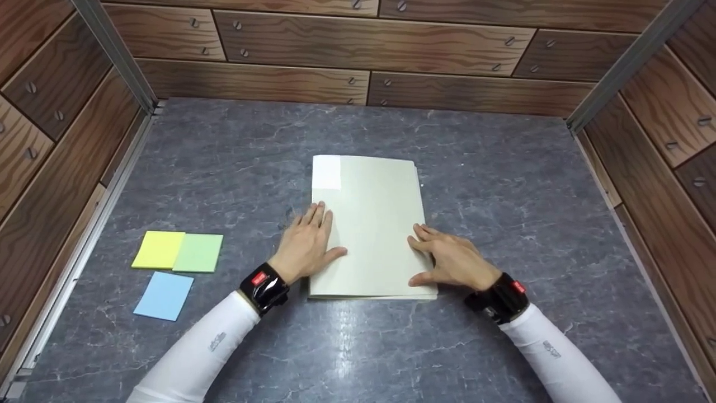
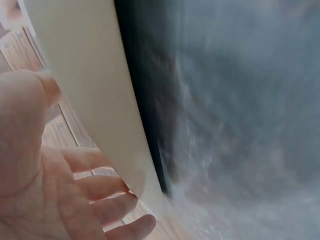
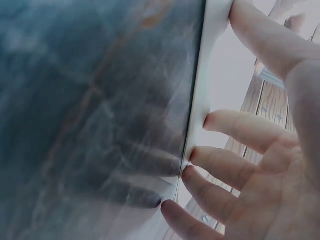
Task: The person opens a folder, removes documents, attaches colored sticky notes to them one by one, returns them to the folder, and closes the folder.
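Note:
A pale cream paper folder [image 1: 375, 224] lies closed on the tabletop, a white label [image 1: 326, 172] at its upper left corner. Along its left edge rests my left hand [image 1: 305, 243], fingers fairly straight and thumb spread onto the cover. My right hand [image 1: 453, 260] touches the right edge with its fingertips and thumb, the fingers slightly bent and apart. In the left wrist view, the fingers [image 2: 102, 189] lie against the folder's spine side [image 2: 100, 85]. The right wrist view shows separate fingertips against the folder's thin edge [image 3: 197, 110].
To the left lie a yellow sticky-note pad [image 1: 159, 249], a green pad [image 1: 198, 253] touching it, and a blue pad [image 1: 164, 296] below. Wood-patterned walls [image 1: 369, 45] enclose the dark grey marbled tabletop [image 1: 503, 168] at the back and both sides.

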A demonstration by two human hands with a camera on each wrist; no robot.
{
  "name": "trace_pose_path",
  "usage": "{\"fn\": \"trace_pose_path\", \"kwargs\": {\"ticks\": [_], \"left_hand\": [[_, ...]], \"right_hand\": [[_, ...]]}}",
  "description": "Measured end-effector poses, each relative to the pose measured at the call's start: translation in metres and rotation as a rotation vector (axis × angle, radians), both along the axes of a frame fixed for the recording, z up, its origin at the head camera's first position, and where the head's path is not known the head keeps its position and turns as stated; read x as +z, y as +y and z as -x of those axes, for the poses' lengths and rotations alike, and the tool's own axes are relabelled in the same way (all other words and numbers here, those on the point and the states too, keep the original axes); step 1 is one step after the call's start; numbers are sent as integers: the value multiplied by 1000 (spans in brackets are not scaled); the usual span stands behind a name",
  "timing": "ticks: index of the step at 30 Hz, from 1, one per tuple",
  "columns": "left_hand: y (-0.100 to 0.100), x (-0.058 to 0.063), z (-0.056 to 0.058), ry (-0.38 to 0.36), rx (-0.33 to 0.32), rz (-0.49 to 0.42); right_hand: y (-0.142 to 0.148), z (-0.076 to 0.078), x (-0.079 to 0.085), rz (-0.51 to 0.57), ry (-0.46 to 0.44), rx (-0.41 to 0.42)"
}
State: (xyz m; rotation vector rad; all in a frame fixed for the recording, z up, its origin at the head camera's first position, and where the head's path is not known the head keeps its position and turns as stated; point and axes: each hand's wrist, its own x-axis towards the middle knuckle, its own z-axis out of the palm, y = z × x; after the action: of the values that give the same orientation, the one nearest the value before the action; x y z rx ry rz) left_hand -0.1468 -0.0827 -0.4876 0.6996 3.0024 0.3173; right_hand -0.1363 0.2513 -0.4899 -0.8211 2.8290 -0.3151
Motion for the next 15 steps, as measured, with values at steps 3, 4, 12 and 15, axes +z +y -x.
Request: {"fn": "trace_pose_path", "kwargs": {"ticks": [3, 4, 12, 15], "left_hand": [[-3, 0, -15, 46, -37, -27], [-5, 0, -19, 58, -51, -31], [-11, -5, -36, 112, -107, -72], [-13, -8, -30, 112, -101, -75]], "right_hand": [[2, 2, -1, 13, -3, -3], [2, 3, -1, 17, -3, -4], [5, 9, -2, 28, -44, -30], [5, 15, -2, 38, -53, -36]]}}
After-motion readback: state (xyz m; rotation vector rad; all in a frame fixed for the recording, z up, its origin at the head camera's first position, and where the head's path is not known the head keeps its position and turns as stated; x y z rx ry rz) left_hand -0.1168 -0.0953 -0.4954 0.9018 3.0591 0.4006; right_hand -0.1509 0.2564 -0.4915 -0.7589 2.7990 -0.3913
